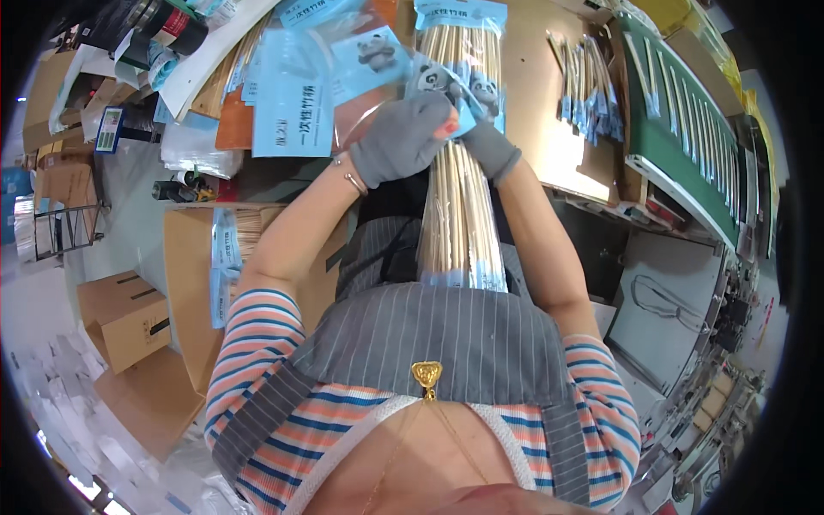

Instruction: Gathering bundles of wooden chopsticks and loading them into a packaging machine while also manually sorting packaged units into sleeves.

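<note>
Both my hands wear grey gloves. My left hand (399, 139) is closed at the upper end of a clear bag of chopsticks (461, 215), by its light-blue panda-printed top. On the other side of that same end, my right hand (491, 151) grips the bag, its fingertips mostly hidden behind the film and my left hand. The bag hangs toward my striped apron, packed with pale sticks. Just beyond my hands, a second pack of chopsticks (462, 43) lies on the table. Flat blue-and-clear bags (293, 103) are spread to the left of my left hand.
Loose chopsticks with blue ends (590, 90) lie on the table at the right. Beside them runs a green conveyor belt (678, 142) carrying several sticks. A cardboard carton (184, 292) at my left holds more packs (225, 266). Another cardboard box (124, 318) sits further left.
</note>
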Demonstrator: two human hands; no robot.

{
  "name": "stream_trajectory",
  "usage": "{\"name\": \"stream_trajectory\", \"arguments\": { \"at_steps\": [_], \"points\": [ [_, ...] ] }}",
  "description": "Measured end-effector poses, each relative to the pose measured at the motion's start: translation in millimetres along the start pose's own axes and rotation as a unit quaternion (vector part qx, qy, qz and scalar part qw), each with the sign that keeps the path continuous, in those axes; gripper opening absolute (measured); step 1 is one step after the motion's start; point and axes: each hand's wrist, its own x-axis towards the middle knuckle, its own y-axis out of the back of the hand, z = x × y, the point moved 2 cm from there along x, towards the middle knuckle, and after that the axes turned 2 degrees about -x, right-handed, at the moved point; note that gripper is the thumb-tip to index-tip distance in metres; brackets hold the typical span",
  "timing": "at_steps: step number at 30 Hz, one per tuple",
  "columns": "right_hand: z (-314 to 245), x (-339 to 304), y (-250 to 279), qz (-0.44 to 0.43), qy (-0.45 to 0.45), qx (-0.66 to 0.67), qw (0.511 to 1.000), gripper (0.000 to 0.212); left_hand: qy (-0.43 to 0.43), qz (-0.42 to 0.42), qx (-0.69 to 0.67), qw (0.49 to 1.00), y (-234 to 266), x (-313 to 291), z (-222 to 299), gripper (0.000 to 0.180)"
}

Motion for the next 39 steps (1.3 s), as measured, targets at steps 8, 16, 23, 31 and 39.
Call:
{"name": "stream_trajectory", "arguments": {
  "at_steps": [8, 16, 23, 31, 39],
  "points": [
    [-52.4, -30.2, 11.4, 0.058, -0.145, 0.710, 0.686, 0.028, 0.054, 0.000, -0.093, 0.994, -21.8, -43.1, 21.8, 0.018],
    [-127.4, -106.2, -7.5, 0.135, -0.235, 0.537, 0.799, 0.081, 0.004, -0.052, -0.076, 0.996, -20.8, -70.0, 69.1, 0.017],
    [-146.7, -108.6, 1.4, 0.101, -0.202, 0.552, 0.803, 0.088, 0.168, 0.078, -0.202, 0.962, -18.9, -75.2, 41.0, 0.019],
    [-124.9, -104.4, -24.5, 0.158, -0.194, 0.556, 0.793, 0.073, 0.389, 0.124, -0.422, 0.809, -76.4, -112.2, 29.0, 0.037],
    [-80.2, -116.0, -35.5, 0.147, -0.264, 0.581, 0.756, 0.066, 0.547, 0.153, -0.389, 0.725, -113.0, -115.9, 54.7, 0.061]
  ]
}}
